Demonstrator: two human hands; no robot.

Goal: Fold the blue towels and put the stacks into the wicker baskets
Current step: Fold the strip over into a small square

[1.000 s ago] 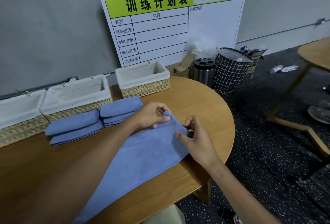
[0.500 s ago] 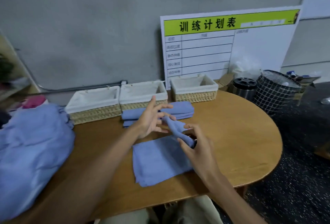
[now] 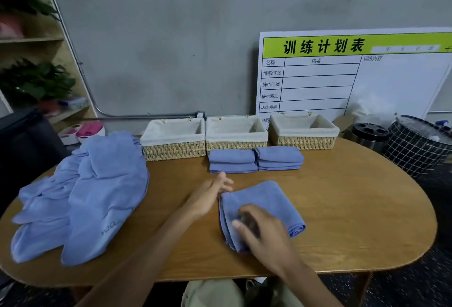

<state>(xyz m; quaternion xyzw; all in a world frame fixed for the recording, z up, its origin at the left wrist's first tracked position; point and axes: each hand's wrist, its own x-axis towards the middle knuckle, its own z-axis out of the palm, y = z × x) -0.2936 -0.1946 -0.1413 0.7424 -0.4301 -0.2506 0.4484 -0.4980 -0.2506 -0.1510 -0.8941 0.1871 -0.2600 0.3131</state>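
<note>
Now the towel (image 3: 263, 209) lies folded, near the table's (image 3: 354, 209) middle, long side slanting from far-left to near-right. Right hand (image 3: 265, 235) rests on it, fingers bent. Left hand (image 3: 210, 195) spread beside it.

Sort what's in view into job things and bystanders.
Job: towel under the right hand being folded; two folded stacks; unfolded pile; three baskets; left hand.
Bystanders: whiteboard; wire bin; steel canister; shelf plants.

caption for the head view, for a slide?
Right hand presses a folded blue towel on the wooden table; left hand open beside it.
</note>
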